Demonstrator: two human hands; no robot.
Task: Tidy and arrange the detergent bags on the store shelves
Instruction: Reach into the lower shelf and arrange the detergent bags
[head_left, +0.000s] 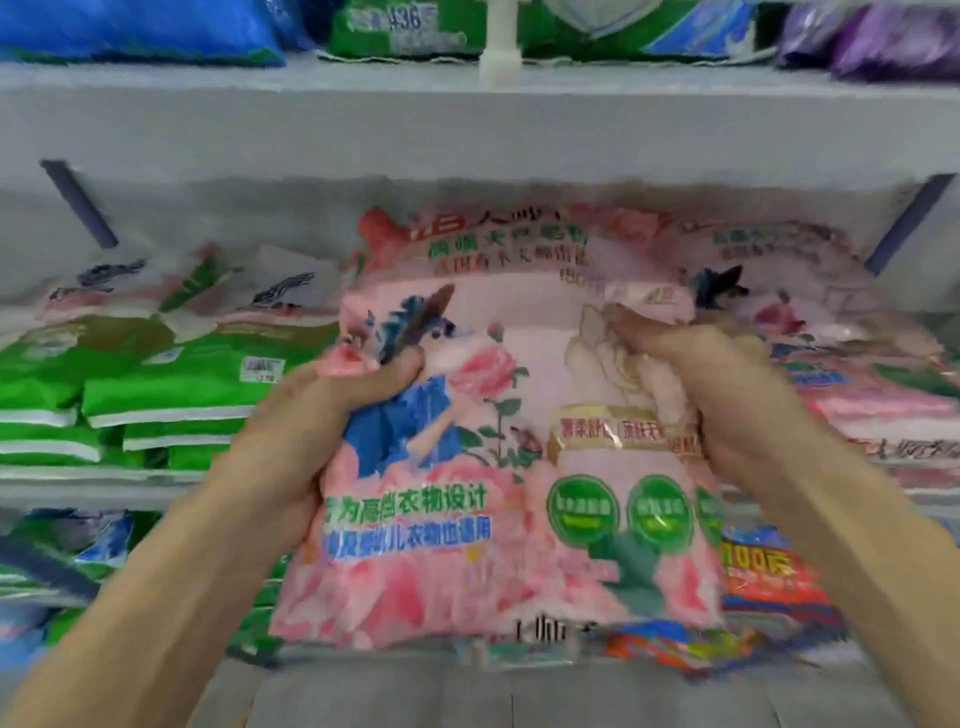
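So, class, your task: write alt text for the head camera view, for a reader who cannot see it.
A person's left grip and right grip clutch a pink flowered detergent bag by its sides, in front of a store shelf. Stacked green bags lie to the left, more pink bags behind on the right.

Blur smears print atop the pink bag (493, 519); purple bags (883, 41) are cropped top-right.

left hand (332, 415): bare | right hand (722, 395): bare | forearms (156, 597): bare

Detergent bag (493, 493) before middle shelf (78, 484); stacked bags (156, 400) left; similar stack (857, 374) right, behind.
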